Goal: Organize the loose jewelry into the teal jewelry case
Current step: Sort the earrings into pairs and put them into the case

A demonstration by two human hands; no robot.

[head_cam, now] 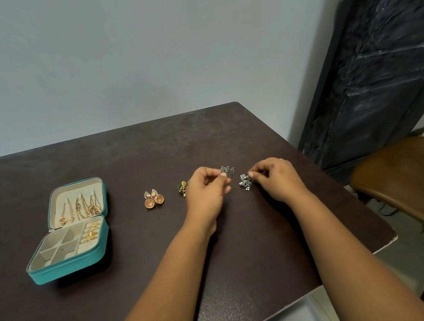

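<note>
A: What is held in the hands?

B: A silver earring (228, 171) is pinched at the fingertips of the left hand (207, 188), lifted just off the table (149, 147). Its twin (245, 182) is pinched by the right hand (275, 177), low against the table. The pair is probably being gathered together so it can be stored as a set.

A: Where is the case?

B: The teal case (69, 230) is seen at nine o'clock from the hands, well apart, lid propped open. Gold chains (82, 208) are hung in the lid, gold rings (91, 232) are slotted at the tray's right side, and the square compartments look vacant.

A: What is left loose?

B: Gold bell earrings (153, 199) are laid between case and hands; a green-and-gold piece (183, 187), partly hidden, is seen just beside the left hand at nine o'clock. The task is judged roughly half done.
</note>
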